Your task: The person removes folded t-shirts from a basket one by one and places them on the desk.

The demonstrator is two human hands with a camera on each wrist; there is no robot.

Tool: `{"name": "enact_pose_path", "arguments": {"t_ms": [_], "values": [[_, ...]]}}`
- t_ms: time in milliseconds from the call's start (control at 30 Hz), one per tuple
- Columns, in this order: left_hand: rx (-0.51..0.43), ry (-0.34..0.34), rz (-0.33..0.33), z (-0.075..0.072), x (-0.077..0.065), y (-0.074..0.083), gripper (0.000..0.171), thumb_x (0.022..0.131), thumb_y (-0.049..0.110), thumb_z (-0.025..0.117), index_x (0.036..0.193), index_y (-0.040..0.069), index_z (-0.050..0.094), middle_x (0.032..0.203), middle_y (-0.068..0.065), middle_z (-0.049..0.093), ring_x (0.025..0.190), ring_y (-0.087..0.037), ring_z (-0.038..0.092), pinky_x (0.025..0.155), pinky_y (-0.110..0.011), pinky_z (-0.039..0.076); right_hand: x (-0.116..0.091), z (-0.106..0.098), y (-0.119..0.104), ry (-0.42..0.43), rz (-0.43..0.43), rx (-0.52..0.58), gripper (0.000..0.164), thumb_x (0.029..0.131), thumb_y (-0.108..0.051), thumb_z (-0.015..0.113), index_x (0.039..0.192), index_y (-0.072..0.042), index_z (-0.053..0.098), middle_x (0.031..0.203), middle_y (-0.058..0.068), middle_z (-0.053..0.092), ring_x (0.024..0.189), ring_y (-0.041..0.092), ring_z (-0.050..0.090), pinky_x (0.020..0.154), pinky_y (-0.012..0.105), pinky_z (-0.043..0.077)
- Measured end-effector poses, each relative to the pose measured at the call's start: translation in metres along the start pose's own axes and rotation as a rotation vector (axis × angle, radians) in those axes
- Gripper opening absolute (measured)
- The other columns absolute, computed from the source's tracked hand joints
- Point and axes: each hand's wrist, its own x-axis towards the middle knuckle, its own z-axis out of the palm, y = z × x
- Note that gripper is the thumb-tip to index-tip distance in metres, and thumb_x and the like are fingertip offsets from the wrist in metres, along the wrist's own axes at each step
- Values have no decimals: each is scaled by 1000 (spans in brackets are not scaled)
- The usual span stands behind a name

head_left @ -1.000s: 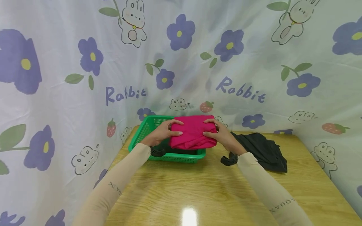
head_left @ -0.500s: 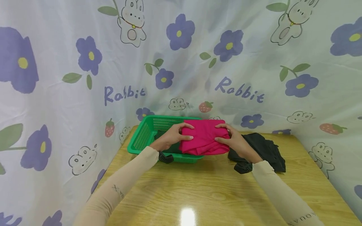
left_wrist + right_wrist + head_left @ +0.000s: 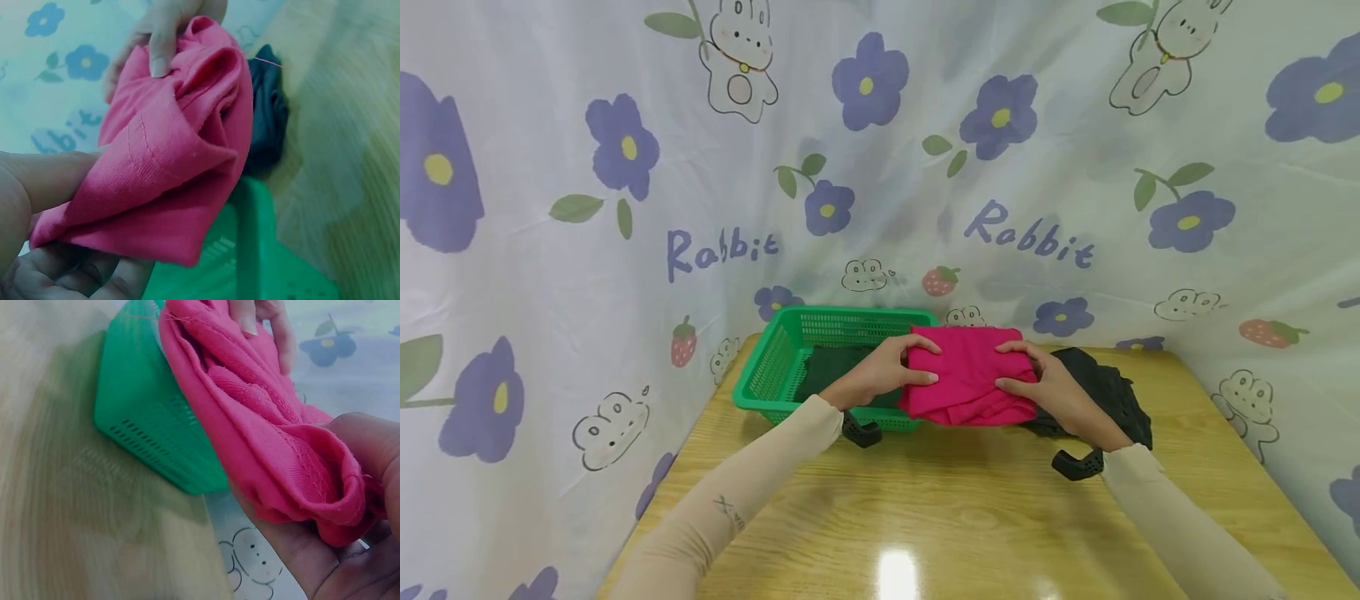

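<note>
A folded bright pink cloth garment (image 3: pixel 970 375) is held up between both hands, over the right end of the green basket. My left hand (image 3: pixel 883 371) grips its left end, thumb on the near face and fingers around the edge. At the right end my right hand (image 3: pixel 1056 392) pinches it the same way. Seams and layered folds of the pink garment (image 3: pixel 144 169) show in the left wrist view. A rolled hem of the pink garment (image 3: pixel 262 437) faces the right wrist camera. Inside the green plastic basket (image 3: pixel 775 358) lies a dark folded cloth (image 3: pixel 831 367).
On the table's right side lies a crumpled black garment (image 3: pixel 1101 392), partly behind my right hand. The wooden table (image 3: pixel 880 500) runs back to a white curtain (image 3: pixel 895 183) printed with flowers and rabbits, which also hangs at both sides.
Both hands have carried the pink garment to the right and slightly nearer, away from above the basket's middle. More of the basket's inside and the dark cloth in it now shows.
</note>
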Motion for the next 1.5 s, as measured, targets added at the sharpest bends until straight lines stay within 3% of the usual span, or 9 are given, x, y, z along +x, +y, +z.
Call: {"name": "enact_pose_path", "arguments": {"t_ms": [267,567,867,1267,1500], "values": [[50,-60,22,29,5,3,39,93,17,80,129,17,65,113,-6,67,98,-22,68,80,-35,60,-32,-16,10,27,28,2,61,92,-22,81,144,-19,50,112,18,65,83,23,69,68,34,59],[273,-125,98,61,5,6,37,93,22,80,128,21,66,112,5,63,99,-11,61,78,-27,55,-67,-30,27,34,66,-36,63,92,-22,81,145,-16,48,110,22,60,83,24,68,68,34,59],[315,-167,129,88,6,-3,37,91,21,82,126,19,68,108,6,61,97,-8,56,77,-23,52,-94,-37,48,49,103,-37,61,92,-20,81,145,-15,49,126,20,55,96,24,66,73,37,60],[371,-180,118,120,-5,-27,38,87,24,86,122,22,70,104,9,62,92,-5,54,74,-21,50,-124,-34,75,3,160,-17,64,92,-17,80,146,-10,46,124,21,57,98,28,67,77,39,60],[390,-200,127,130,-5,-34,37,87,24,86,121,23,71,109,9,63,98,-5,53,82,-20,47,-134,-35,83,9,216,-43,66,92,-20,81,147,-11,46,118,19,59,94,26,65,73,37,57]]}}
